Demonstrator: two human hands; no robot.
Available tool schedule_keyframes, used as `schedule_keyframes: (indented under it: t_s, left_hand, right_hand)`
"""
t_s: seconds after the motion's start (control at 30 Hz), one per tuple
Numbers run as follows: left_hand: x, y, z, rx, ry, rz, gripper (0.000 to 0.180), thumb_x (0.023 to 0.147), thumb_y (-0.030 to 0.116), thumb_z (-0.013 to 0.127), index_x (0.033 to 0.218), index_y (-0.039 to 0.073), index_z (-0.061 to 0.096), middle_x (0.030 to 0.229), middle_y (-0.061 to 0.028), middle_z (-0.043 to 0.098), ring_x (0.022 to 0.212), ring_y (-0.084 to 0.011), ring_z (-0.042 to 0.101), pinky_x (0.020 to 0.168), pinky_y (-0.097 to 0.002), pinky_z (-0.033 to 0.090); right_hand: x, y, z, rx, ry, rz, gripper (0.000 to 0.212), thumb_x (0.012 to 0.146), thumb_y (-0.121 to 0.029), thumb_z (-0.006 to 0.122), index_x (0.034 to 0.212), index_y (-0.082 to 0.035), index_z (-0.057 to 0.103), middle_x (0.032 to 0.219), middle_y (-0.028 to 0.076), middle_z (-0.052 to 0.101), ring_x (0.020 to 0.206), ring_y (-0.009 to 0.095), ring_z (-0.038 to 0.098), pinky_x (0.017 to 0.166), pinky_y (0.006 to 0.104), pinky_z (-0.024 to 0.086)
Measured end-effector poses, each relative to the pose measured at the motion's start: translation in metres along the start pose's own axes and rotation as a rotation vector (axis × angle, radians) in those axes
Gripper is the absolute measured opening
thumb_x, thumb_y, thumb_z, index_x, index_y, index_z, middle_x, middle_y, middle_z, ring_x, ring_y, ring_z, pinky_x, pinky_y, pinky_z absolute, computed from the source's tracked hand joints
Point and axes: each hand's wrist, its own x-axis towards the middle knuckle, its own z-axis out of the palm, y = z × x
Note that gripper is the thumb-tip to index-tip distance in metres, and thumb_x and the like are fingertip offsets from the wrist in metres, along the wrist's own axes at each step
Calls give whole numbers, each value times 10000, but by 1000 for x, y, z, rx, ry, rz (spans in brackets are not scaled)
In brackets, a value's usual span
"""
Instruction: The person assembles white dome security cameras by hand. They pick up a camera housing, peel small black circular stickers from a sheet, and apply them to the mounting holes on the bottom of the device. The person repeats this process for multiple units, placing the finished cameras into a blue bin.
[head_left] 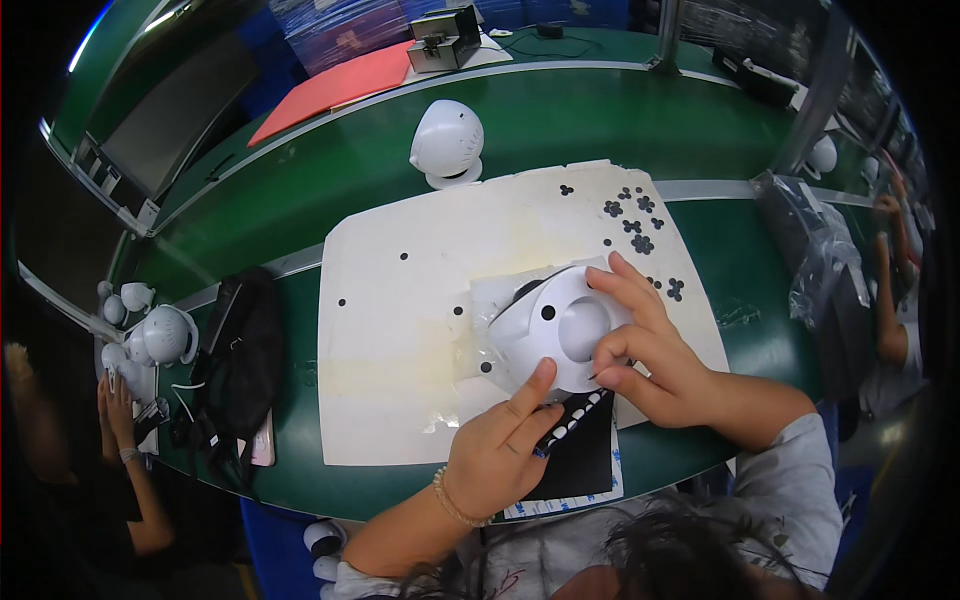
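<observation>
A white rounded plastic camera housing (540, 345) lies tilted on the pale work sheet, with a round recess and a black round pad (548, 313) on its face. My left hand (495, 455) presses one fingertip on the housing's near edge. Its other fingers close on a dark strip with white rounded spots (573, 420). My right hand (655, 365) is at the housing's right side, thumb and forefinger pinched on a small black pad (594, 377), its other fingers raised over the rim. Beneath the strip lies a black sheet (575, 465).
Black round pads (642, 244) are scattered and clustered on the pale work sheet (390, 370). Another white camera (447, 140) stands behind it. A black bag (245, 340) and white cameras (165, 335) sit leftward, near another person's hands (117, 410). Plastic-wrapped items (820, 245) are at right.
</observation>
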Motion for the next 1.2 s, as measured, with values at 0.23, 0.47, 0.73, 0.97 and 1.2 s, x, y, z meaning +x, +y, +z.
schedule_keyframes:
  t_s: [0.23, 0.47, 0.73, 0.97, 1.2]
  left_hand:
    - [-1, 1, 0, -20, 3, -25, 362, 492, -56, 592, 852, -14, 584, 1243, -187, 455, 742, -239, 614, 579, -281, 495]
    - [0, 1, 1, -21, -1, -35, 349, 498, -54, 592, 845, -16, 585, 1252, -182, 449, 735, -242, 616, 581, -280, 497]
    - [-1, -1, 3, -41, 16, -43, 322, 513, -52, 590, 832, -15, 591, 1260, -179, 442, 703, -230, 614, 567, -274, 491]
    - [0, -1, 4, -34, 38, -36, 275, 554, -42, 600, 825, 0, 597, 1277, -170, 426, 658, -230, 608, 547, -286, 477]
    - [1, 0, 3, -19, 38, -25, 252, 589, -30, 604, 838, 8, 590, 1283, -174, 416, 655, -245, 607, 547, -295, 477]
  right_hand:
    - [3, -3, 3, -27, -20, 4, 45, 799, -149, 558, 801, -111, 533, 1357, 198, 259, 1276, 428, 146, 997, 471, 150]
    - [3, -4, 5, -32, -11, 0, 38, 787, -134, 560, 797, -109, 533, 1357, 200, 260, 1273, 431, 152, 990, 482, 153]
    - [-6, -2, 7, -366, 102, -163, 111, 756, -222, 607, 843, -155, 590, 1279, 119, 403, 1224, 352, 282, 958, 470, 187]
    - [-16, -7, 11, -478, 237, -248, 249, 704, -310, 652, 931, -212, 628, 1233, 21, 463, 1184, 275, 343, 956, 425, 176]
    - [-6, -13, 23, -385, 256, -449, 101, 683, -203, 652, 779, -176, 637, 1182, -2, 520, 1134, 229, 403, 950, 413, 195]
